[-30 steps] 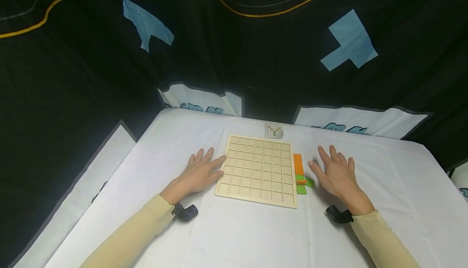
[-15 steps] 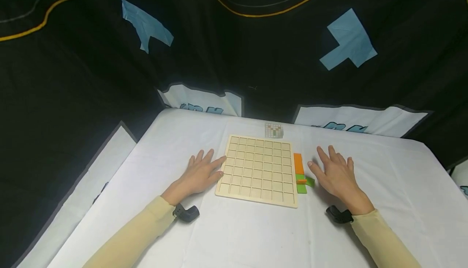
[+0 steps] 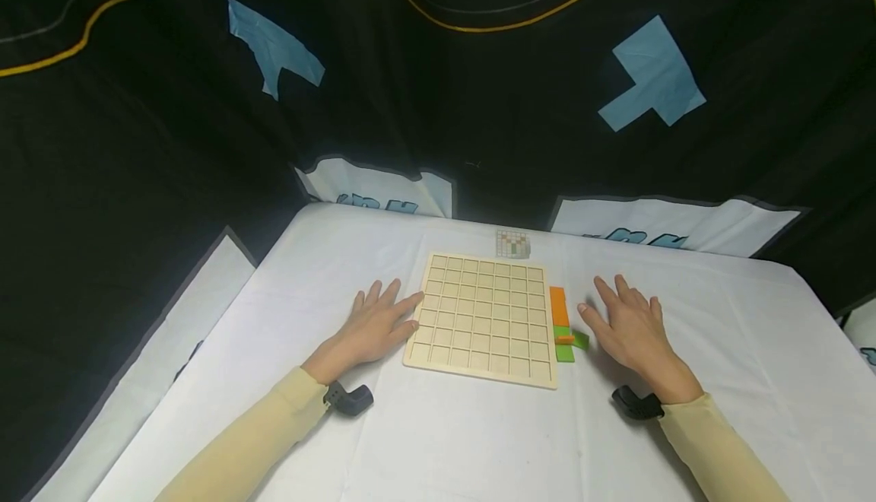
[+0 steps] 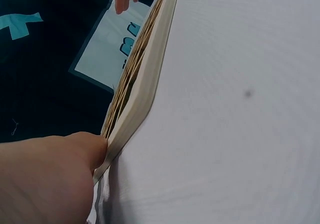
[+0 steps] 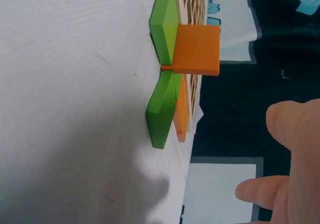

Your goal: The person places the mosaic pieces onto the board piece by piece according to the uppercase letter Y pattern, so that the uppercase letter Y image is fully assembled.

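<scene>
A pale wooden grid board (image 3: 482, 319) lies flat on the white-covered table. My left hand (image 3: 372, 327) has its fingers spread, with index finger and thumb right at the board's left edge; the left wrist view shows the thumb (image 4: 90, 146) against that edge. Along the board's right side are a few flat tiles: an orange tile (image 3: 558, 306), a green tile (image 3: 564, 354) and another green tile (image 3: 581, 340). One orange tile (image 5: 196, 49) stands on its edge among them. To their right, my right hand (image 3: 631, 335) is held with fingers spread, holding nothing.
A small grid-patterned card (image 3: 513, 245) lies behind the board, near the table's far edge. A black curtain (image 3: 438, 106) with blue patches hangs behind the white tablecloth (image 3: 465, 441). Each wrist wears a black camera (image 3: 349, 399).
</scene>
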{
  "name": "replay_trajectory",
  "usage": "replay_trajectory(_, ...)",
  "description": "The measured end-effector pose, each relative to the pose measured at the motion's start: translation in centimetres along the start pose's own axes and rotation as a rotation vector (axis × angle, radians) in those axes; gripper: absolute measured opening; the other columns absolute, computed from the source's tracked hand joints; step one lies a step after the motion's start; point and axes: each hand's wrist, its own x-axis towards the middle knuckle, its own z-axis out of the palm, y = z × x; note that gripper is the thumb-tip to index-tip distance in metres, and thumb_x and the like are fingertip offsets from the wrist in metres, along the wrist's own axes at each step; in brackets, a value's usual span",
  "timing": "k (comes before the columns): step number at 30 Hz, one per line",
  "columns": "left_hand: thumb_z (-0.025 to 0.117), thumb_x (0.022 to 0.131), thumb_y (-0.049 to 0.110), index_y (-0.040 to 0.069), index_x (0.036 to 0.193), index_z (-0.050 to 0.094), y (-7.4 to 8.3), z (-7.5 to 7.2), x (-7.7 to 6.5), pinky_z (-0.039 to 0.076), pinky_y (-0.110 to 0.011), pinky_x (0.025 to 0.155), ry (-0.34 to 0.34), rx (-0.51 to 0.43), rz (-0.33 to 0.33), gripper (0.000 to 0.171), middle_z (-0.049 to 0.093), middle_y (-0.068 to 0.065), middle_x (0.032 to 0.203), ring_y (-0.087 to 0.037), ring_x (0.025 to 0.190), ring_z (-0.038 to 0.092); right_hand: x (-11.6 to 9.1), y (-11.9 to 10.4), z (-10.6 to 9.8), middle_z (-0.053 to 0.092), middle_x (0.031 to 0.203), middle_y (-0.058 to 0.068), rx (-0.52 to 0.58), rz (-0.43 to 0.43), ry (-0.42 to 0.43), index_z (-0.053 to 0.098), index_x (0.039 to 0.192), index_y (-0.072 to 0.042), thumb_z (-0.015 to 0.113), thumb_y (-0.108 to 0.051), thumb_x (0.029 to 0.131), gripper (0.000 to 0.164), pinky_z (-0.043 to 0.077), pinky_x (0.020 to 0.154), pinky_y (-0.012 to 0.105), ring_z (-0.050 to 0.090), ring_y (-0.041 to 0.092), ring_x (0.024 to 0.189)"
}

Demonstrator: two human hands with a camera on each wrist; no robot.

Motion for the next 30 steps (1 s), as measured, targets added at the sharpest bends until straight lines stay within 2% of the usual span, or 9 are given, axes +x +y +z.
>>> replay_trajectory(7, 0.047, 0.104, 0.044, 0.022, 0.158, 0.04, 0.02, -0.13, -0.02, 0.009, -0.075, 0.121, -0.012, 0.0, -0.011, 0.059, 0.02, -0.028, 0.167, -0.057, 0.154, 0.009, -0.19, 0.0, 0.0, 0.028, 0.157, 0.042, 0.008, -0.021, -0.011, 0.041, 0.151, 0.006, 0.051, -0.04, 0.103, 0.067, 0.018, 0.114, 0.08, 0.031, 0.062, 0.143)
replay_trajectory(20, 0.048, 0.105, 0.044, 0.022, 0.158, 0.04, -0.13, -0.09, -0.13, 0.01, -0.076, 0.12, -0.008, -0.004, 0.002, 0.058, 0.021, -0.028, 0.167, -0.057, 0.153, 0.01, -0.63, -0.42, 0.21, 0.029, 0.158, 0.039, 0.058, -0.054, -0.075, 0.042, 0.152, 0.004, 0.054, -0.034, 0.104, 0.063, 0.028, 0.115, 0.073, 0.032, 0.059, 0.143)
replay_trajectory(26, 0.047, 0.104, 0.044, 0.021, 0.158, 0.04, -0.02, -0.12, -0.14, 0.01, -0.076, 0.12, -0.003, 0.002, -0.002, 0.058, 0.022, -0.028, 0.167, -0.058, 0.153, 0.011, -0.88, -0.78, 0.03, 0.038, 0.155, 0.036, 0.093, -0.073, -0.118, 0.047, 0.149, 0.003, 0.055, -0.029, 0.103, 0.057, 0.032, 0.115, 0.071, 0.036, 0.056, 0.143)
replay_trajectory(30, 0.047, 0.104, 0.044, 0.021, 0.158, 0.041, 0.01, -0.13, -0.17, 0.011, -0.077, 0.12, 0.003, 0.005, 0.004, 0.058, 0.022, -0.028, 0.167, -0.058, 0.153, 0.012, -0.96, -0.79, 0.07, 0.049, 0.148, 0.034, 0.11, -0.125, -0.12, 0.053, 0.144, 0.004, 0.058, -0.022, 0.101, 0.05, 0.036, 0.114, 0.068, 0.044, 0.054, 0.139)
